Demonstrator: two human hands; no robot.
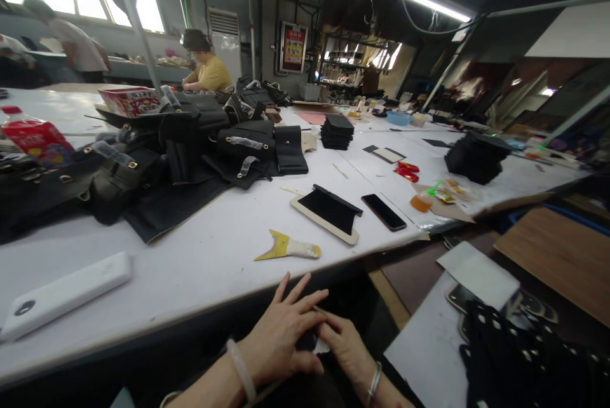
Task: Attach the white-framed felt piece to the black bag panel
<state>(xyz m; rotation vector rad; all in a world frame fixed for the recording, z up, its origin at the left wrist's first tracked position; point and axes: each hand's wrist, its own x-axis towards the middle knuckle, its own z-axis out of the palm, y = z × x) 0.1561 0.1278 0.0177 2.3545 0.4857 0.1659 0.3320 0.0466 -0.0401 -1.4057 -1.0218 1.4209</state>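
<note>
My left hand (pixel 286 330) is over my lap below the table edge, its fingers spread and holding nothing. Against its fingertips, my right hand (pixel 344 346) has its fingers bent together; a small pale bit shows between the hands, too hidden to name. On the white table (pixel 204 268) just beyond lies a yellow tool (pixel 274 246) with a white wrapped handle. Behind it are a black panel with a cream border (pixel 326 212) and a dark phone (pixel 384 211).
Black bag pieces (pixel 119 179) are heaped at left, near a white power bank (pixel 67 293). Stacks of black pieces (pixel 337 131) stand farther back. An orange glue bottle (pixel 422 201) is at right. A person in yellow (pixel 213 71) sits across the table.
</note>
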